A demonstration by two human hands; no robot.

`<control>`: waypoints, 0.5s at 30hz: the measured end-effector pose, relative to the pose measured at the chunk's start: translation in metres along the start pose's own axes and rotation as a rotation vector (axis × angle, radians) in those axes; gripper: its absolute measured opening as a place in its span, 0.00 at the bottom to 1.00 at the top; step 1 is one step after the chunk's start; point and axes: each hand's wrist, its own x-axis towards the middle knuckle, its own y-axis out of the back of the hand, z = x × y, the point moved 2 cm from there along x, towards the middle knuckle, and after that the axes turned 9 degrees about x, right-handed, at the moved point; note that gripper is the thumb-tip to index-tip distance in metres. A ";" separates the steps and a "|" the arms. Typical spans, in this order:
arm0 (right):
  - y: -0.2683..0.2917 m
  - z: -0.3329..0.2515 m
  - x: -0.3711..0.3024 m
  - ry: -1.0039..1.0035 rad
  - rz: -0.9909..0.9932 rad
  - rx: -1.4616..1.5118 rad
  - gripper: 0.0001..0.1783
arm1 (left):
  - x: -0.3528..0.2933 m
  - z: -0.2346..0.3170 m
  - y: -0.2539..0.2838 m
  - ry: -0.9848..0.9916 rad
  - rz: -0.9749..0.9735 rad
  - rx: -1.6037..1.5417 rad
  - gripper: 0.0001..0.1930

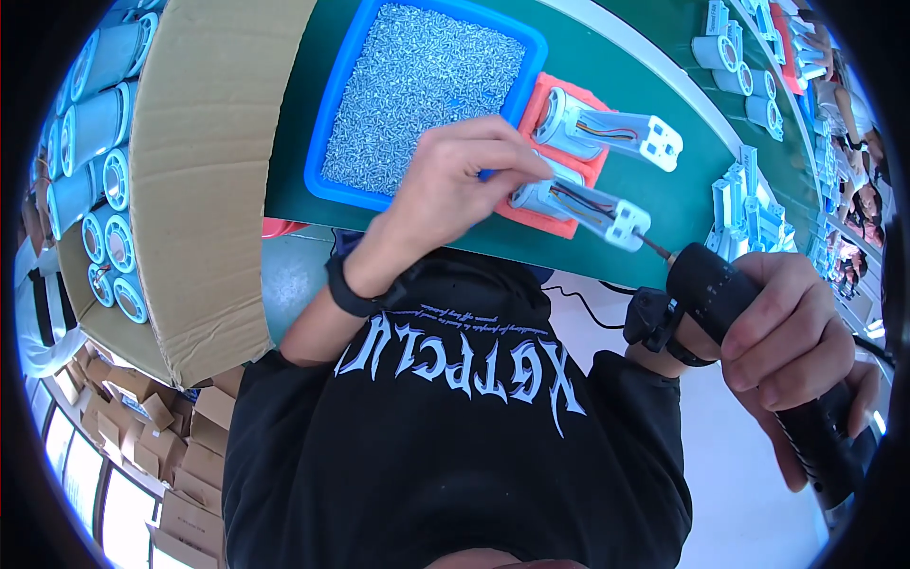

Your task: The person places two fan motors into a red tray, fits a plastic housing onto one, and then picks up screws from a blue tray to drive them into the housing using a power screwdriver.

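My left fingers (507,158) pinch, on what I can't tell, beside the translucent, white-ended plastic housing (586,206) on pinkish-red foam (542,221); unsteadied, it could twist. Tilting could slip the thin metal bit (655,247) of the black cylindrical screwdriver (706,287) my right fingers (785,327) wrap.

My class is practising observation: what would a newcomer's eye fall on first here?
First, the blue tray heaped with small silvery pieces, at upper centre. Next, at right, the black power screwdriver gripped in the right hand, its bit at the white end of the nearer cylindrical unit.
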 end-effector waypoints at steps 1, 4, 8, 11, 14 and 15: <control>0.000 0.001 0.000 0.004 0.008 0.003 0.34 | 0.000 0.002 -0.006 0.003 0.001 0.003 0.09; 0.005 0.000 -0.005 0.014 0.033 0.009 0.35 | -0.003 0.000 -0.026 -0.005 0.044 -0.033 0.09; 0.010 -0.002 -0.012 0.075 0.172 -0.011 0.34 | -0.009 -0.006 -0.029 0.026 0.085 0.044 0.09; 0.015 -0.015 -0.016 0.143 0.249 -0.007 0.33 | -0.009 -0.006 -0.028 -0.007 0.105 0.021 0.08; 0.018 -0.031 -0.016 0.225 0.269 -0.001 0.32 | -0.008 -0.004 -0.028 -0.041 0.138 -0.051 0.08; 0.019 -0.032 -0.017 0.239 0.316 0.026 0.32 | -0.010 -0.002 -0.028 -0.042 0.162 -0.109 0.07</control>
